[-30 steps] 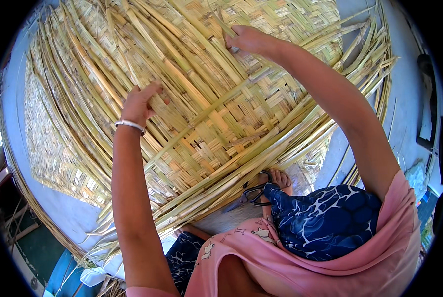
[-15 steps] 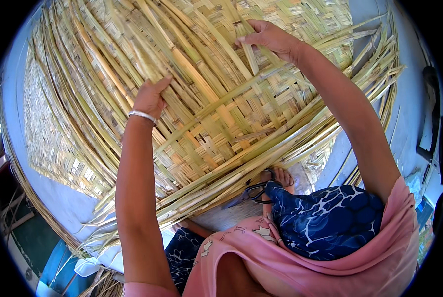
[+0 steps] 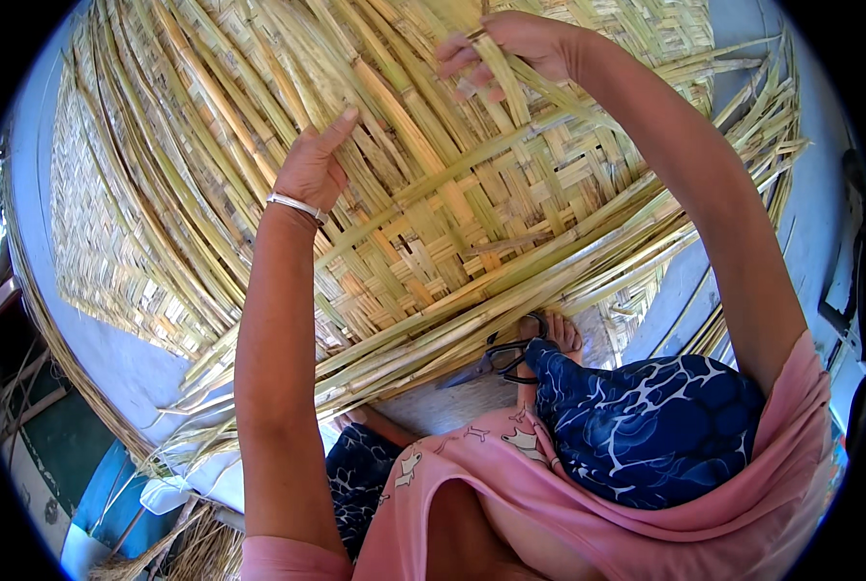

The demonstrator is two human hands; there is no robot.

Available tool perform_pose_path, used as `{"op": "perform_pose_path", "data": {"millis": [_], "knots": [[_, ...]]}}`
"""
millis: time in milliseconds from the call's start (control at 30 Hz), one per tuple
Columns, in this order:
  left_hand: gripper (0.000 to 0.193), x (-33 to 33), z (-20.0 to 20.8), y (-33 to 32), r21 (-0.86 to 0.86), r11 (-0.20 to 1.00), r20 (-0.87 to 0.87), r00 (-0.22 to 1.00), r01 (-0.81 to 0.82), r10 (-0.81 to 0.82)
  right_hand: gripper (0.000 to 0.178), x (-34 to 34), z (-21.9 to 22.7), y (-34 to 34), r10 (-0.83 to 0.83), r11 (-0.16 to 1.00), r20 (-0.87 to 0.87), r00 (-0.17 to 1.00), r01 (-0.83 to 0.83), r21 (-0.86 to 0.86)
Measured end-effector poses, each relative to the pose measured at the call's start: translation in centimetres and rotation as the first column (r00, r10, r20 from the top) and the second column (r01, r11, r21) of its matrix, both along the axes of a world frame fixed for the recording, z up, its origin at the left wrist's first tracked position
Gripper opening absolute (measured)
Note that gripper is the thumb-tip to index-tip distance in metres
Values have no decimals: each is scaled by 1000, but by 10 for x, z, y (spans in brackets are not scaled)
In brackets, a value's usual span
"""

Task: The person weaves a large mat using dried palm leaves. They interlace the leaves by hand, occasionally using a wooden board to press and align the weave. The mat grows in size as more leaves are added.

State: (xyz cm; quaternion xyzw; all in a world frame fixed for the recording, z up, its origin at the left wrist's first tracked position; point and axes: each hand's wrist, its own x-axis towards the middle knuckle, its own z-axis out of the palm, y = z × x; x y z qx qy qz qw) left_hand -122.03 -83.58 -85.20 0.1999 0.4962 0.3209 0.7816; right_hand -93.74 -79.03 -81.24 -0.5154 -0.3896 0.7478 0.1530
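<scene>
A large woven bamboo mat (image 3: 423,257) spreads before me, with long loose split strips (image 3: 215,107) fanned over its upper left. My left hand (image 3: 315,167), with a pale bangle at the wrist, is at the near ends of these strips. Its thumb stretches out along them and its fingers curl around them, partly hidden. Farther right, my right hand (image 3: 525,48) grips a flat bamboo strip (image 3: 502,79); its fingers are blurred. A single crosswise strip (image 3: 442,177) runs over the weave between and below both hands.
A thick bundle of strips (image 3: 510,300) lies along the mat's near edge. Scissors with dark handles (image 3: 503,358) lie beside my foot (image 3: 561,334). More strip ends (image 3: 757,145) fan out at the right. Smooth pale floor (image 3: 147,382) surrounds the mat.
My left hand has shifted slightly right and away from me. My right hand has moved a little farther away, and the strip by it now bends up. The view has shifted slightly.
</scene>
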Motion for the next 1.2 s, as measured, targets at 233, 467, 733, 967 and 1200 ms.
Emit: {"op": "perform_pose_path", "data": {"millis": [233, 467, 733, 967, 1200], "knots": [[33, 18, -4, -10, 303, 950, -514, 853, 80, 92, 30, -6, -38, 21, 269, 954, -73, 960, -277, -118], [30, 25, -9, -9, 289, 930, -854, 501, 229, 142, 20, -13, -38, 12, 225, 972, 44, 973, -227, 52], [50, 4, 25, 9, 35, 949, 294, 911, -313, 289, 17, -18, -43, 5, 45, 996, -78, 996, -39, 79], [45, -2, -3, 25, 8, 999, 639, 768, 41, -36, 26, -16, -26, 7, 35, 999, -138, 990, -39, -30], [77, 23, 5, 53, 202, 962, 128, 969, 182, -210, 27, -17, -37, 19, 221, 958, -204, 954, -252, -139]]}}
